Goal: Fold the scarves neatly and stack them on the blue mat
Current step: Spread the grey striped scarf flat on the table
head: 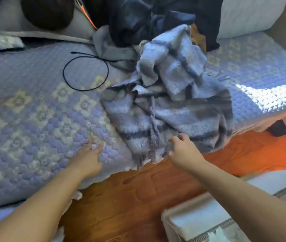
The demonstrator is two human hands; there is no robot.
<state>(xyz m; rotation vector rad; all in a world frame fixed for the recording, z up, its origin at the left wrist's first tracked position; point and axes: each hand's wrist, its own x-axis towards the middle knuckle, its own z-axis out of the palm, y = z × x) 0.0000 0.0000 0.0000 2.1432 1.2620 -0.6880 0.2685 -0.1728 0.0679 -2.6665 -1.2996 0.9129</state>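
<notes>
Gripping the near edge of a crumpled blue-grey plaid scarf (170, 105), R hand (182, 151) has fingers curled into the fabric at approx 5 o'clock in head view. The scarf lies bunched on a blue quilted mat (34, 105) w/ pale flower pattern, its fringe hanging over the mat's front edge. L hand (88, 158) rests flat on the mat at 7 o'clock, fingers straight, holding nothing, just beside the scarf's left edge but apart from it. Pile of dark clothes (147, 20) at 12 o'clock, touching the scarf's far end. Black cord loop (86, 72) at 11 o'clock on the mat. Wooden frame (130, 198) below the mat edge; orange fabric (252, 152) at 4 o'clock.
</notes>
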